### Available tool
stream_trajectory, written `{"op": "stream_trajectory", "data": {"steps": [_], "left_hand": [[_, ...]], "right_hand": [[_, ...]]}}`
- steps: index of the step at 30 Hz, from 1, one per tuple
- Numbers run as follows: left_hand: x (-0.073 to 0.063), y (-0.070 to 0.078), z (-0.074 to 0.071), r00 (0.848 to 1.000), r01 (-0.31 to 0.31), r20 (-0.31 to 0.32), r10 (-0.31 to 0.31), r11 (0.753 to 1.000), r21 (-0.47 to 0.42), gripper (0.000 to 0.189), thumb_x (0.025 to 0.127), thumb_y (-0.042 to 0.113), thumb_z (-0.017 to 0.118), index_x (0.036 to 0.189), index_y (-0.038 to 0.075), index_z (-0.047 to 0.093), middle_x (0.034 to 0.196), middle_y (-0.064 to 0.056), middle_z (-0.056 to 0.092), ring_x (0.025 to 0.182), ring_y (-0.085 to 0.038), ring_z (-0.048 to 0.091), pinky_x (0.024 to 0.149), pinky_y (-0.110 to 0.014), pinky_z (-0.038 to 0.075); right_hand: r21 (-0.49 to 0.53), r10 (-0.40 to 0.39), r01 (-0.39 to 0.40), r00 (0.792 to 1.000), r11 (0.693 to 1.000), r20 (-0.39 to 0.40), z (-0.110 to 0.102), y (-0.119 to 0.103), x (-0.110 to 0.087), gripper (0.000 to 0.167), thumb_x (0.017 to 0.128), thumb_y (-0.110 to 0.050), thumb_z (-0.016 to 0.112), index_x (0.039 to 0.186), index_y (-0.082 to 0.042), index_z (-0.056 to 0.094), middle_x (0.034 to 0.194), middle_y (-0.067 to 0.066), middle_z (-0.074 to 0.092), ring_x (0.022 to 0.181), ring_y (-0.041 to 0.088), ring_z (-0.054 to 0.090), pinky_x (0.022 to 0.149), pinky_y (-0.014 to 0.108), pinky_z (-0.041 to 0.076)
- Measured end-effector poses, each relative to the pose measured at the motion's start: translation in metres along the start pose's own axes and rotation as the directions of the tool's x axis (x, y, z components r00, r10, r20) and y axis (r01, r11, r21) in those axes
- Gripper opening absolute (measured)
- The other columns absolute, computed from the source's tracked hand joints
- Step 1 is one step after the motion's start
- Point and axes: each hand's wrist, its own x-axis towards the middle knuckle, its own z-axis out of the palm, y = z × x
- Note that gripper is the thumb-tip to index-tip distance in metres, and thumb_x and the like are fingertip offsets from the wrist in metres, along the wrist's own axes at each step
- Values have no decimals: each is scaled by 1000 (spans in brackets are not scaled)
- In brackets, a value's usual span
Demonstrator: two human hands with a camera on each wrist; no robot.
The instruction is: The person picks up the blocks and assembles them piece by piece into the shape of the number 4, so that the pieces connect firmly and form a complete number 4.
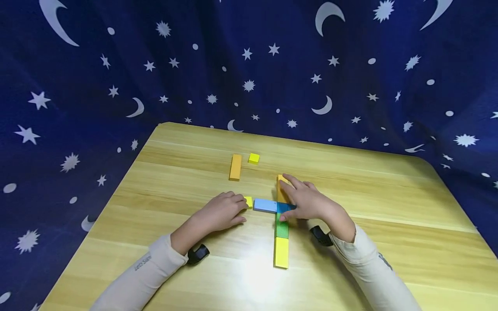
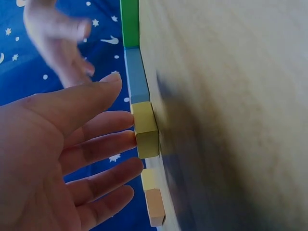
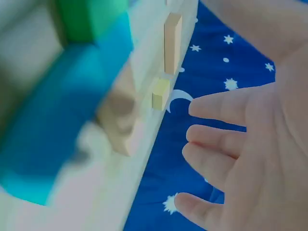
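My left hand [image 1: 223, 211] touches a small yellow block [image 2: 146, 130] with its fingertips, the thumb held apart from it. This yellow block lies just left of a light blue block [image 1: 265, 205]. That one meets a column of an orange block [image 1: 281, 190], a dark blue piece [image 1: 282, 207], a green block [image 1: 282, 226] and a long yellow block [image 1: 281, 252]. Over the upper part of this column hovers my right hand [image 1: 307, 201], fingers spread and holding nothing. It partly covers the orange and dark blue pieces. In the right wrist view the blue blocks [image 3: 53, 115] are blurred.
Farther back on the wooden table [image 1: 186, 172] lie a separate orange block [image 1: 235, 167] and a small yellow block [image 1: 254, 158]. A dark blue curtain [image 1: 218, 77] with moons and stars hangs behind the table's far edge.
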Motion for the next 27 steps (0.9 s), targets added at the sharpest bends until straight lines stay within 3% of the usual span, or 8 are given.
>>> {"op": "stream_trajectory", "data": {"steps": [7,11,14,19,27], "left_hand": [[1,0,1,1000,-1,-8,2,1000,23,35,86,38,60,110,13,64,114,-2,60,104,-21,55,93,-36,44],[0,1,4,1000,-16,-26,17,999,37,33,86,38,60,108,14,65,111,0,61,101,-20,55,90,-36,45],[0,1,6,999,-30,-39,32,998,49,30,85,38,60,105,15,65,107,1,62,97,-19,56,88,-35,45],[0,0,5,998,-35,-50,38,998,53,29,85,38,61,103,15,65,104,2,62,95,-19,56,86,-35,46],[4,-4,3,996,-42,-74,44,998,37,30,85,36,61,106,14,65,102,1,61,92,-18,55,83,-34,47]], "right_hand": [[-110,-46,54,996,992,76,-30,-20,64,64,91,-30,55,143,-6,28,148,17,26,127,33,40,100,56,31],[-190,-56,84,987,978,147,-25,-35,103,52,95,-22,47,143,-11,30,147,13,30,130,29,37,101,55,33],[-250,-59,106,980,962,188,-17,-44,120,47,96,-16,41,142,-16,33,147,9,30,131,26,37,99,51,38],[-312,-74,150,967,938,243,-8,-48,129,48,95,-8,37,141,-20,34,149,3,29,133,22,33,97,43,42],[-261,-39,117,957,958,286,-9,-41,111,54,93,-1,38,142,-22,32,150,-2,25,137,21,27,97,48,39]]}}
